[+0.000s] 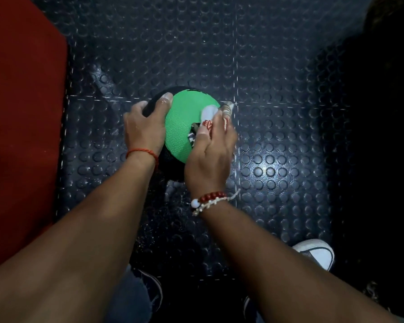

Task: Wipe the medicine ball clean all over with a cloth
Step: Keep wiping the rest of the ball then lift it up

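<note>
two hands met on the medicine ball [181, 127], which sat on the dark studded floor [278, 127] between them. the right hand [210, 157] was clenched around a bunched cloth [209, 115], white with red and dark print, and pressed it against the green panel on the ball's upper right; a corner of the cloth poked out past the fingertips toward the floor, and that hand looked slightly blurred. the left hand [144, 127] gripped the ball's black left side, fingers spread over the curve and the thumb lying along the edge of the green panel. a thin red string bracelet [141, 152] circled the left wrist, and a bracelet of red and white beads [209, 200] circled the right one. both bare forearms reached in from the bottom of the view. a red mat [21, 124] lay along the floor's left edge, well apart from the ball. near the bottom right a white shoe [315, 252] rested on the floor, and the right side of the scene was too dark to make out.
</note>
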Motion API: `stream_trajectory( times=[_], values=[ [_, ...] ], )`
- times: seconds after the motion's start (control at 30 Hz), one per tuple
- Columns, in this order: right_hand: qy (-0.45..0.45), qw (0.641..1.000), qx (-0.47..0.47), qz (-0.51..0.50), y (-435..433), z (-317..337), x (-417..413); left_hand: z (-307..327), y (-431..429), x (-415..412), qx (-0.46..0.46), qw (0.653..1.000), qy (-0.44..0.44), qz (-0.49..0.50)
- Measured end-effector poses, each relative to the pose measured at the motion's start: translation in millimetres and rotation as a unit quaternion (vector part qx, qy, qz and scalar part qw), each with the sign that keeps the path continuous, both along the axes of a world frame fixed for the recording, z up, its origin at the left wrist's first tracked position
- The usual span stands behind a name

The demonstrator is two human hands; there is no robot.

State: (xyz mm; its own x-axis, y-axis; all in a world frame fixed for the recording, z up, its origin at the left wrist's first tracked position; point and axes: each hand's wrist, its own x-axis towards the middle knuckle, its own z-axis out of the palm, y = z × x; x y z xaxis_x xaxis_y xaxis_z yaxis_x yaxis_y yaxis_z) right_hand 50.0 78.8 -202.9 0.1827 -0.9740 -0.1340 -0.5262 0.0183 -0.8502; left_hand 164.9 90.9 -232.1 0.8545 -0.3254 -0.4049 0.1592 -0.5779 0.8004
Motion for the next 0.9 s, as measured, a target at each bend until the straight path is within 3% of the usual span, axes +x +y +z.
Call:
stream_trajectory(
  times=[0.1, 0.23, 0.4, 0.5, 0.73, 0.9],
  values=[
    [0.005, 0.998, -0.033, 0.043, -24, 2, -4, -1, 2, 0, -0.002, 1.000, -0.006, -0.009],
    [0.042, 0.997, 0.058, 0.040, -56, 1, -7, 1, -2, -4, 0.004, 1.000, -0.007, -0.004],
    [0.029, 0.992, 0.119, -0.041, -33, -7, -15, 1, -3, -4, 0.004, 1.000, 0.002, 0.009],
    [-0.003, 0.998, 0.068, -0.017, 1, -7, -9, 3, -5, -4, 0.013, 1.000, -0.005, 0.007],
    [0.067, 0.990, -0.094, 0.086, -8, -8, -5, 1, -4, -1, 0.002, 0.999, 0.004, 0.034],
    [0.024, 0.996, -0.045, 0.074, -35, -11, -11, 3, -5, -5, -0.017, 0.999, 0.010, 0.029]
  ],
)
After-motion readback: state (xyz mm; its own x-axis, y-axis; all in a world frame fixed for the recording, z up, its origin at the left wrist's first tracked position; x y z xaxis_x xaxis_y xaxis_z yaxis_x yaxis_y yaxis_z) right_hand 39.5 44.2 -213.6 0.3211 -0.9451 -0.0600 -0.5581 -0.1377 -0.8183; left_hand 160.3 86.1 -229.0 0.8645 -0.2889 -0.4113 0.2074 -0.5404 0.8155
